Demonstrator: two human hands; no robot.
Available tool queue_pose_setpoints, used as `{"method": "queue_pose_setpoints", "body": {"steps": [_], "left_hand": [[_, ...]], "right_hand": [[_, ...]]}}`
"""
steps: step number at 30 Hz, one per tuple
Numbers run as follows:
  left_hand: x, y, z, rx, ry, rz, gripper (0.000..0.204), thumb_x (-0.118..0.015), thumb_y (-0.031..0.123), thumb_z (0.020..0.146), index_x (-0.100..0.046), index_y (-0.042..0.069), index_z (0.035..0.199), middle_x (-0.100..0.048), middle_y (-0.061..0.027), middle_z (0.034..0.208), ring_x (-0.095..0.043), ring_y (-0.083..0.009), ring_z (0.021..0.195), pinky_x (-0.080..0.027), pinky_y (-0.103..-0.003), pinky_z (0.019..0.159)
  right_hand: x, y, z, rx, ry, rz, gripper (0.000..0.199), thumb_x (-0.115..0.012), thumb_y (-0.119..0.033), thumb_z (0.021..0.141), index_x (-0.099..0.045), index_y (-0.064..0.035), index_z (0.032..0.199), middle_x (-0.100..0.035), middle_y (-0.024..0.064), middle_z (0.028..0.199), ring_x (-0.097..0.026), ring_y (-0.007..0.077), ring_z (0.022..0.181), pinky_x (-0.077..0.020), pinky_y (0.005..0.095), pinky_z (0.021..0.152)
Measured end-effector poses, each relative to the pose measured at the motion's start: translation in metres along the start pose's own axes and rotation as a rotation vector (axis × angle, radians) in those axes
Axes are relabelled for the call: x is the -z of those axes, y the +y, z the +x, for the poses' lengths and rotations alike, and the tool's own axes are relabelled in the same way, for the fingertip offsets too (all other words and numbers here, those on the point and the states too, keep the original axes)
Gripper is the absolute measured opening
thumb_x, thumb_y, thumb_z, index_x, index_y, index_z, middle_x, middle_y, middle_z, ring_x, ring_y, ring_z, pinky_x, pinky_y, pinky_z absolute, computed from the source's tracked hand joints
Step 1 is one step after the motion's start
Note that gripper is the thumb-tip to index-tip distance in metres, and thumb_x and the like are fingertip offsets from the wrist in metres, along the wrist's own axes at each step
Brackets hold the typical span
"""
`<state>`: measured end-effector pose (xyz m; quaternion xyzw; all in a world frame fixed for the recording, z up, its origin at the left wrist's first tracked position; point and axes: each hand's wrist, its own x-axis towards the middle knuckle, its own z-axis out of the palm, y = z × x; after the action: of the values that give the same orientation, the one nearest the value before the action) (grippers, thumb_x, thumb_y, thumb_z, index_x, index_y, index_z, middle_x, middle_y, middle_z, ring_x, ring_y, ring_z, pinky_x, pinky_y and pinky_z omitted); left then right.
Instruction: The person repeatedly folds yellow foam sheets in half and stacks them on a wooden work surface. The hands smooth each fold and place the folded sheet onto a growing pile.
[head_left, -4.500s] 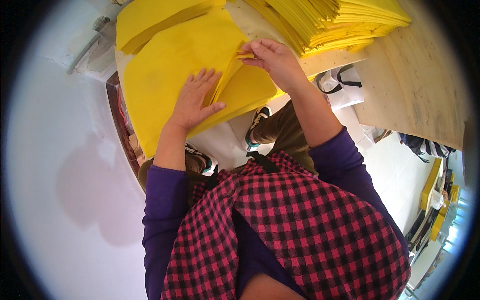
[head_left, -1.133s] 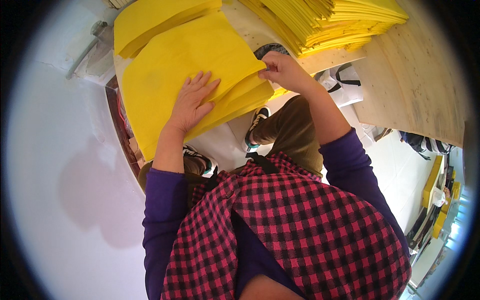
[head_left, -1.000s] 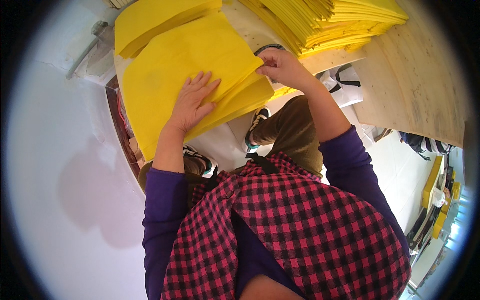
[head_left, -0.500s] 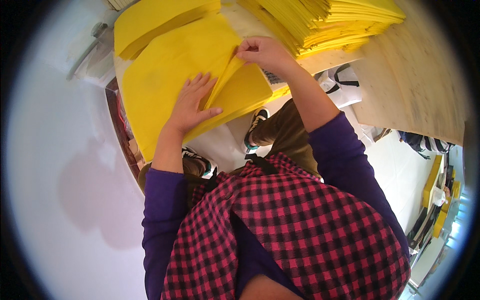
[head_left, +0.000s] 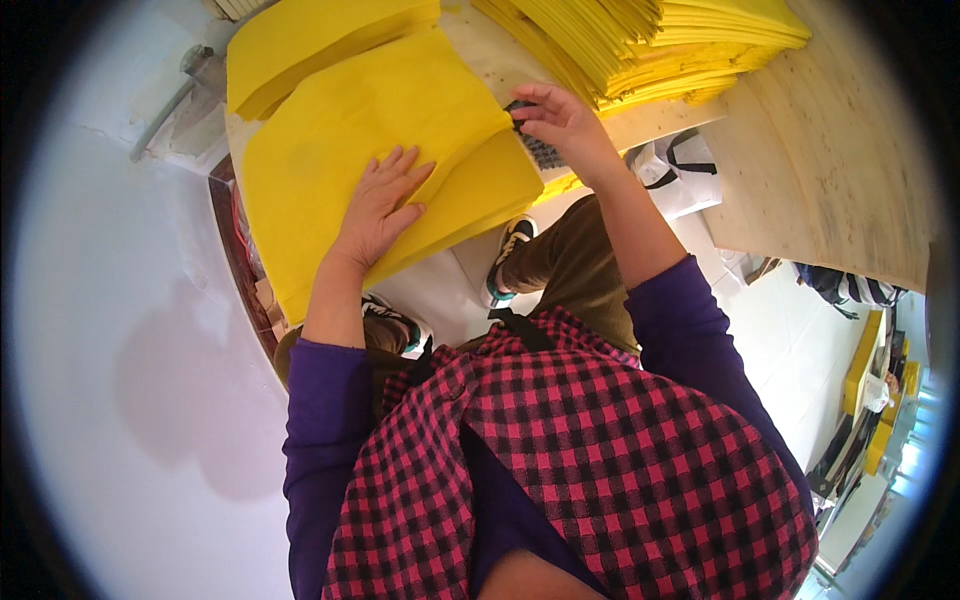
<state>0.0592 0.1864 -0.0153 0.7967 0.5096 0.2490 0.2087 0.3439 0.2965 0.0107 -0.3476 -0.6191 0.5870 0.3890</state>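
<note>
My left hand (head_left: 384,208) lies with fingers spread on the top yellow sheet (head_left: 340,140) of a stack, pressing it. The sheet looks like felt or a similar soft fabric. Its right part folds over, with a crease slanting down from the far right corner toward my left hand. Beneath it another yellow layer (head_left: 495,180) shows at the near right. My right hand (head_left: 565,125) hovers just off the stack's right edge, thumb and fingers apart, with nothing seen in it. Under its fingertips is a dark grey, rough-textured pad (head_left: 542,150) on the wooden table.
Behind lies another yellow stack (head_left: 320,40). Folded yellow pieces (head_left: 690,50) are piled at the far right on the wooden table (head_left: 660,122). A white bag with black handles (head_left: 685,180) is beside a large wooden board (head_left: 830,150). A white wall (head_left: 150,400) bounds the left.
My right hand has let go of the sheet's lifted edge and moved right, its fingers opening. The edge has dropped toward the layer below. My left hand stays almost in place.
</note>
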Motion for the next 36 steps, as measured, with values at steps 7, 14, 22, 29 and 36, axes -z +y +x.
{"method": "queue_pose_setpoints", "body": {"steps": [7,14,22,29,36], "left_hand": [[-0.001,0.0,0.002,0.006,-0.016,0.041,0.059,-0.058,0.03,0.081,-0.052,0.015,0.137,-0.038,-0.0147,0.15,-0.03,-0.035,0.141,-0.015,-0.049,0.117],[-0.002,0.002,0.001,0.024,-0.008,0.042,0.059,-0.059,0.03,0.078,-0.054,0.015,0.135,-0.039,-0.0148,0.149,-0.031,-0.0345,0.14,-0.016,-0.049,0.117],[0.001,0.008,0.0,0.035,-0.021,0.08,0.065,-0.064,0.027,0.071,-0.054,0.015,0.135,-0.039,-0.0147,0.149,-0.03,-0.034,0.141,-0.016,-0.048,0.118],[0.003,0.012,0.001,0.027,-0.025,0.11,0.069,-0.067,0.022,0.067,-0.054,0.015,0.134,-0.039,-0.0144,0.149,-0.03,-0.0344,0.141,-0.018,-0.05,0.117],[0.013,0.037,-0.01,0.016,0.03,0.302,0.063,-0.065,0.013,0.073,-0.053,0.015,0.134,-0.042,-0.0116,0.147,-0.032,-0.0313,0.14,-0.017,-0.051,0.117]], "right_hand": [[-0.003,0.016,-0.004,0.036,0.014,-0.463,0.065,-0.072,-0.002,0.077,-0.05,-0.0172,0.136,-0.05,0.0076,0.138,-0.049,0.0237,0.124,-0.0406,0.0365,0.105],[-0.002,0.032,0.014,0.372,-0.129,-0.716,0.05,-0.079,-0.008,0.07,-0.067,-0.0201,0.117,-0.048,0.0064,0.142,-0.04,0.0256,0.135,-0.0346,0.0354,0.11],[0.001,0.028,0.011,0.47,-0.21,-0.618,0.03,-0.077,-0.007,0.072,-0.071,-0.012,0.101,-0.065,0.0066,0.119,-0.056,0.0271,0.117,-0.0426,0.0367,0.101],[0.004,0.034,0.02,0.543,-0.359,-0.637,0.03,-0.074,-0.004,0.071,-0.07,-0.013,0.099,-0.066,0.0109,0.115,-0.06,0.0291,0.11,-0.0475,0.036,0.094],[0.004,0.034,0.016,0.411,-0.367,-0.57,0.036,-0.07,0.007,0.067,-0.069,-0.01,0.1,-0.067,0.0079,0.114,-0.058,0.0268,0.116,-0.0455,0.035,0.098]]}}
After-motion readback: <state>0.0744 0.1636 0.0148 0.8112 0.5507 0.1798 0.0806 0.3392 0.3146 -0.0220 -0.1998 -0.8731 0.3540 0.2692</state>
